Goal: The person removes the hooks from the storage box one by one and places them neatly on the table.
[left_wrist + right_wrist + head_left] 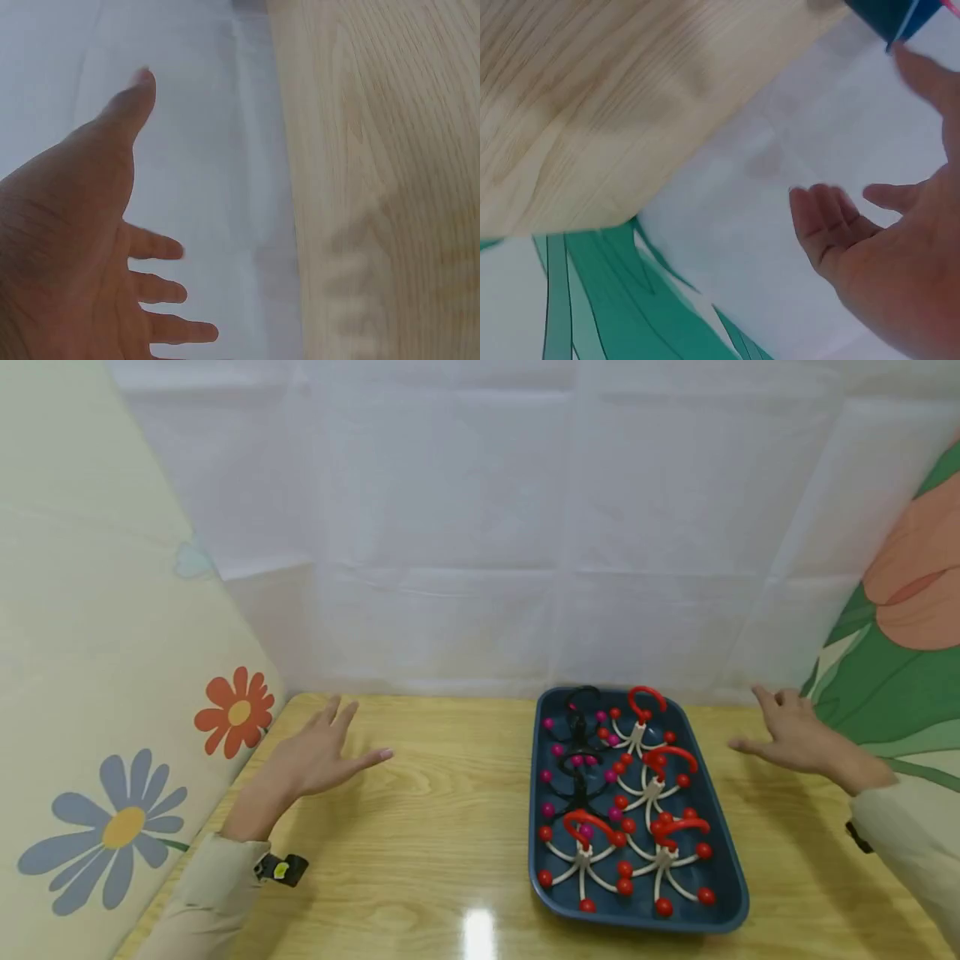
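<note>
A dark blue tray (542, 877) stands on the wooden table, holding several claw-shaped massagers with curved handles and ball-tipped legs. The white massagers (654, 788) have red handles and red balls. Two black massagers (579, 792) with magenta balls lie along the tray's left side. My left hand (318, 760) hovers above the table well left of the tray, fingers spread, holding nothing. To the right of the tray, my right hand (802, 735) is also raised and holds nothing; its thumb points towards the tray. The right wrist view shows only a corner of the tray (889, 16).
The wooden table (420, 827) meets a white cloth (450, 527) at its back edge. Flower-printed cloths hang on the left (75, 652) and on the right (900, 677). A bright reflection lies near the table's front.
</note>
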Tool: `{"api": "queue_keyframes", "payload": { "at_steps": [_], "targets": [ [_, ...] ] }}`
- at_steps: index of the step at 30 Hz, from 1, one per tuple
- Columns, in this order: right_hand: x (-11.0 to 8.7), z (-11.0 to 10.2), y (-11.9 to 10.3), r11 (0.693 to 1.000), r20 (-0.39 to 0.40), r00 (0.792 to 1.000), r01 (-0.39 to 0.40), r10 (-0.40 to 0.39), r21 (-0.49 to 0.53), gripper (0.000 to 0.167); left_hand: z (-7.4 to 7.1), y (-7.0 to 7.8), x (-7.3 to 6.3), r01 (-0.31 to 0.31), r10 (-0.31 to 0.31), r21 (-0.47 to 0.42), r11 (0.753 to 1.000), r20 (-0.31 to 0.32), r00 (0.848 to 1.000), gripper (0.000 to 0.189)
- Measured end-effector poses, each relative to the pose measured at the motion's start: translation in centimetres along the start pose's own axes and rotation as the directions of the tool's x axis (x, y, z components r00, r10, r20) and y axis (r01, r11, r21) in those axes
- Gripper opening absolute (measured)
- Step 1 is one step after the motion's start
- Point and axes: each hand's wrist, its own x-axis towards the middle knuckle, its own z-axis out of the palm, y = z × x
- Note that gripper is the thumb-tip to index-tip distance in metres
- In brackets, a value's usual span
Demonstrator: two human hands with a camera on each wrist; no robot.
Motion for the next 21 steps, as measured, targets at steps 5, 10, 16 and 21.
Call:
{"api": "queue_keyframes", "payload": {
  "at_steps": [5,10,16,21],
  "targets": [
    [0.1,0.2,-0.9,0.994,0.000,1.000,0.015,-0.016,0.105,0.092,-0.3,0.9,0.0,-0.072,0.066,-0.069,0.995,-0.087,0.994,0.087],
    [0.1,0.4,-1.5,0.967,0.004,1.000,-0.029,0.029,0.253,0.082,-0.6,2.3,0.0,-0.130,0.110,-0.145,0.981,-0.136,0.985,0.062],
    [0.0,0.9,-1.9,0.843,0.064,0.995,-0.100,0.078,0.529,0.078,-0.5,4.6,0.1,-0.216,0.167,-0.252,0.943,-0.203,0.965,0.041],
    [0.1,1.6,-2.0,0.697,0.185,0.980,-0.184,0.074,0.694,0.076,0.0,6.3,0.2,-0.290,0.215,-0.379,0.879,-0.227,0.950,0.026]
  ]
}}
